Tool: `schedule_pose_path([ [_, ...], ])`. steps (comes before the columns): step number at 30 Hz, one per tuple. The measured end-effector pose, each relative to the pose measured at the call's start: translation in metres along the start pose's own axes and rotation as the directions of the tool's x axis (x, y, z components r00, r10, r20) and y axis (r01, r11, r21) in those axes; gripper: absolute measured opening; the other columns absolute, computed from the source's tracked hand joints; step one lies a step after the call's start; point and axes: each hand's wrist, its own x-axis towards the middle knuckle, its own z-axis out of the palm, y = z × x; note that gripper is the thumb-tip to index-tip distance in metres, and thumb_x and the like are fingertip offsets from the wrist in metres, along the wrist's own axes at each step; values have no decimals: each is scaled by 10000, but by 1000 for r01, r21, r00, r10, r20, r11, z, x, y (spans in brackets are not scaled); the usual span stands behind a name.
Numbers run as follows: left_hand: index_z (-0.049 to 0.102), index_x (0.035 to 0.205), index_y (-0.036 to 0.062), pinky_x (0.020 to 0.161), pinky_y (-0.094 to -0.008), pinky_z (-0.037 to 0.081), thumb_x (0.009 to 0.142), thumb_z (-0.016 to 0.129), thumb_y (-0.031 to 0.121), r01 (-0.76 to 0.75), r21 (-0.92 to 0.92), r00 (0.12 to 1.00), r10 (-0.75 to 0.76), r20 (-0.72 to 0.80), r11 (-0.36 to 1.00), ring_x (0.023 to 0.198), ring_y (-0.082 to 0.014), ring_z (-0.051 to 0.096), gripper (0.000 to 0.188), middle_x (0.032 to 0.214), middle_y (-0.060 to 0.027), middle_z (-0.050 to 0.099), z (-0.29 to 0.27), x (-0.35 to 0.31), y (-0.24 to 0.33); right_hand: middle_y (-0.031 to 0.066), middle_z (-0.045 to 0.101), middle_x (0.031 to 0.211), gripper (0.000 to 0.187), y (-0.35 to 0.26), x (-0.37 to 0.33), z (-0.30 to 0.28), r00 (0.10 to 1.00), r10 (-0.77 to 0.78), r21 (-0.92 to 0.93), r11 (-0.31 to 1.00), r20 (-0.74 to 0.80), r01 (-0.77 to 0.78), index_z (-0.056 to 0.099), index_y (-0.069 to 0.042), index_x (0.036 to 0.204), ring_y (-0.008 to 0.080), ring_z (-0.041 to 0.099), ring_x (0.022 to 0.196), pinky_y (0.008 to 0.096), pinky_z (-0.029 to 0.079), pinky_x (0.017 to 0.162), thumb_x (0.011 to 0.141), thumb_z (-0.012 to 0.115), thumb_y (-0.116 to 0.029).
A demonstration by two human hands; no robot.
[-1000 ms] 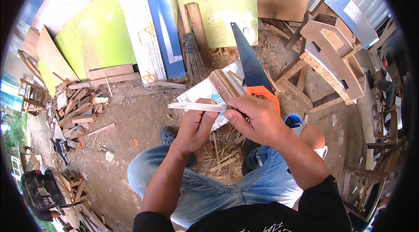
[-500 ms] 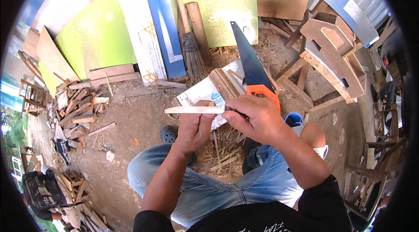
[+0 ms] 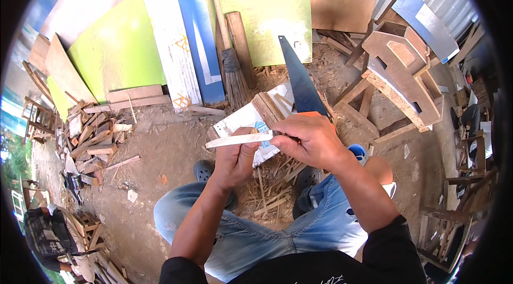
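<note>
L hand (image 3: 232, 165) is curled nearly closed, thumb pressing a pale wood strip (image 3: 230, 141) across its fingers; R hand (image 3: 311, 142) is pinched, thumb vs. forefinger, round a small dark item (image 3: 288, 137) at the strip's R end, exact kind can't be told.

Head view: blue-rimmed container (image 3: 357, 151) sits nr the R knee, partly hidden; contents can't be made out. Box-like wooden unit (image 3: 409, 78), upper R, has open compartments, insides too small to read.

Strip is held up in front of the lap, approx. level, L end poking out past the L hand. Looks narrow, near-white, smooth-ish, L tip tapering; R end is partly hidden by fingers.

Beyond the hands: white board (image 3: 230, 124) w/ blue print, wood block (image 3: 266, 109) on top, plus handsaw (image 3: 300, 78), dark blade pointing away, orange handle mostly behind R hand. Thin wood scraps (image 3: 270, 198) lie betw. the feet.
</note>
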Motion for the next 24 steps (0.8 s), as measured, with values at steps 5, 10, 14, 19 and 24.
schedule_pose_path([
  [5, 614, 951, 5, 656, -296, 433, 1034, 515, 229, 70, -41, 997, -71, -10, 997, 724, -144, 517, 258, 788, -54, 577, 1, -3, 2, 92, 641, 748, 209, 12, -2, -2, 997, -65, 10, 998, -39, 66, 700, -65, 954, 282, 613, 653, 364, 492, 591, 875, 728, -256],
  [10, 564, 881, 19, 617, -265, 408, 1041, 490, 324, 42, -73, 997, -46, -54, 996, 687, -105, 484, 352, 754, -11, 534, -20, -20, 17, 108, 679, 811, 314, 34, 4, -39, 803, 568, 22, 818, -179, -574, 706, -90, 1045, 245, 662, 722, 356, 519, 646, 974, 618, -383],
  [14, 550, 888, 28, 626, -249, 392, 1054, 460, 358, 59, -100, 998, -61, -18, 993, 694, -86, 458, 380, 760, 6, 514, -19, -16, 11, 94, 628, 744, 323, 22, -5, -30, 939, 310, 106, 949, -149, -296, 695, -74, 1024, 228, 599, 647, 347, 501, 609, 988, 599, -380],
  [19, 603, 977, 18, 693, -251, 431, 1061, 469, 313, 90, -77, 996, -89, 12, 993, 755, -102, 508, 335, 806, -7, 565, -5, -11, 3, 107, 631, 762, 255, -14, -10, 2, 993, 119, 100, 988, -23, -116, 673, -58, 965, 282, 627, 669, 374, 499, 601, 958, 639, -310],
  [24, 626, 1052, 2, 737, -286, 472, 1066, 450, 216, 33, -150, 999, -27, 44, 988, 823, -124, 555, 278, 905, -43, 623, -1, -10, -2, 117, 654, 803, 206, -28, -1, 2, 1000, 29, 30, 999, -6, -28, 673, -49, 967, 312, 648, 707, 380, 510, 611, 924, 686, -250],
])
